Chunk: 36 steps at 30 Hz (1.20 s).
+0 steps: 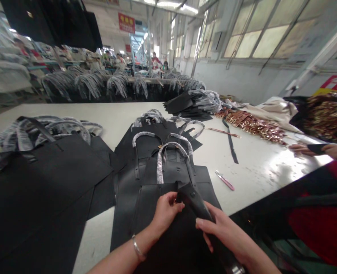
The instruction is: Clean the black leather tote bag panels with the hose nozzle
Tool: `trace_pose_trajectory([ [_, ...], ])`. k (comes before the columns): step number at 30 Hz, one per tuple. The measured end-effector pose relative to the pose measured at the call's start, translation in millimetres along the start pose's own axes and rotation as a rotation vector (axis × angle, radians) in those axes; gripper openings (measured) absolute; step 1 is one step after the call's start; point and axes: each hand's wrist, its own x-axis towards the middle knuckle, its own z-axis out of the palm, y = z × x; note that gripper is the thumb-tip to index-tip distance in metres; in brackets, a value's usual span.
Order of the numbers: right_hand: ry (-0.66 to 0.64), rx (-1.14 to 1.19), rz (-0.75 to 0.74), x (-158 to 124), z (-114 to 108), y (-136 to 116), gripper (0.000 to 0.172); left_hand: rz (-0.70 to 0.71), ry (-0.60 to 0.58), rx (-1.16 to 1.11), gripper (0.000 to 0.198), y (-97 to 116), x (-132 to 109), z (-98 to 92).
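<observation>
A black leather strap runs from the top edge of a black bag panel down toward me. My left hand pinches the strap's upper end against the panel, fingers closed. My right hand wraps round the strap lower down. The panel lies on a stack of similar black panels with paper-wrapped handles in front of me.
More black panels lie at left on the white table. A pink tool and a loose black strap lie to the right. Gold-coloured hardware is piled farther right. Another person's hands rest at the right edge.
</observation>
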Motion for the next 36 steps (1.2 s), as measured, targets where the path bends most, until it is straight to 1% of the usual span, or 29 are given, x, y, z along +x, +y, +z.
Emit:
trace_pose_trajectory([
  [2, -0.047, -0.013, 0.036, -1.4, 1.0, 2.9, 0.061, 0.039, -0.016, 0.086, 0.018, -0.8, -1.1, 0.7],
  [3, -0.046, -0.016, 0.052, -2.2, 1.6, 3.8, 0.064, 0.068, -0.034, 0.150, 0.016, -1.6, -1.7, 1.0],
  [5, 0.031, -0.004, 0.052, -2.8, 0.9, 4.0, 0.071, 0.157, -0.025, 0.291, 0.021, -3.0, -2.9, 1.8],
  [6, 0.089, 0.012, 0.041, -2.7, -1.5, 3.3, 0.073, 0.213, 0.008, 0.364, 0.029, -3.3, -3.3, 2.4],
  [8, 0.190, 0.044, 0.030, -3.0, -12.2, 0.9, 0.072, 0.338, 0.097, 0.534, 0.052, -2.8, -3.4, 4.2],
  [9, 0.228, 0.055, 0.034, -4.0, -20.5, -0.5, 0.068, 0.397, 0.133, 0.636, 0.062, -2.4, -3.1, 5.3],
  [10, 0.263, 0.059, 0.045, -5.7, -30.3, -1.8, 0.063, 0.443, 0.149, 0.742, 0.067, -2.0, -2.4, 6.3],
  [11, 0.296, 0.058, 0.061, -8.0, -41.0, -3.0, 0.056, 0.476, 0.145, 0.843, 0.068, -1.9, -1.3, 7.2],
  [14, 0.337, 0.060, 0.126, -14.1, -71.4, -6.5, 0.033, 0.522, 0.090, 1.052, 0.054, -3.7, 3.5, 8.3],
  [16, 0.310, 0.066, 0.173, -13.2, -85.9, -9.3, 0.028, 0.535, 0.063, 1.105, 0.047, -5.6, 6.8, 7.8],
  [19, 0.287, 0.078, 0.198, 0.9, -97.5, -14.8, 0.029, 0.537, 0.063, 1.135, 0.046, -6.1, 8.9, 6.6],
  [23, 0.287, 0.084, 0.161, 30.3, -102.4, -22.8, 0.030, 0.530, 0.075, 1.138, 0.044, -2.8, 7.1, 7.1],
  [26, 0.313, 0.072, 0.092, 37.9, -100.6, -28.7, 0.029, 0.531, 0.095, 1.144, 0.041, -0.4, 5.6, 8.0],
  [29, 0.333, 0.046, 0.009, 25.0, -93.2, -34.9, 0.029, 0.526, 0.123, 1.190, 0.036, 2.7, 6.8, 5.0],
  [31, 0.328, 0.013, -0.010, 9.8, -86.5, -38.2, 0.034, 0.500, 0.158, 1.237, 0.038, 5.4, 9.1, -1.3],
  [34, 0.334, -0.026, 0.015, -12.6, -77.6, -37.6, 0.046, 0.436, 0.244, 1.290, 0.045, 9.2, 13.2, -17.0],
  [36, 0.348, -0.026, 0.018, -24.3, -73.9, -32.8, 0.049, 0.397, 0.327, 1.297, 0.048, 10.8, 14.6, -29.5],
])
